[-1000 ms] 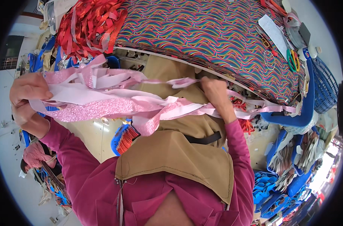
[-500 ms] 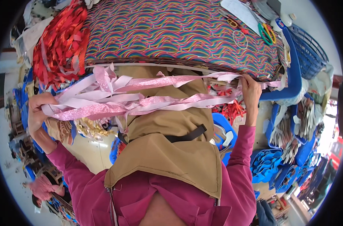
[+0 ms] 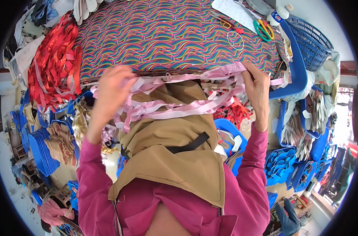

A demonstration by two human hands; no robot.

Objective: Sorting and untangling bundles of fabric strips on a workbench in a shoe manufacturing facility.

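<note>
A loose bundle of glittery pink ribbons (image 3: 175, 109) with pale undersides stretches across my lap, over the tan apron (image 3: 167, 126). At the right end, my right hand (image 3: 257, 84) is closed, thumb and fingers pinching the ribbons near the table edge. Toward the left end of the bundle is my left hand (image 3: 114, 92), raised and smeared by motion. Bits of pink ribbon show beside its fingers, but its grip is unclear. The table in front bears a rainbow wave-patterned cloth (image 3: 167, 37).
Red ribbons (image 3: 55, 65) hang at the table's left end. Green-and-yellow-handled scissors (image 3: 264, 30), smaller scissors (image 3: 225, 23) and a white bottle (image 3: 280, 15) lie at the far right, beside a blue basket (image 3: 308, 39). Blue bins of cut pieces (image 3: 281, 165) stand lower right.
My left hand has moved right and inward from the bundle's far left end, and the ribbons have slackened there. My right hand keeps its pinch, and the view has shifted slightly.
</note>
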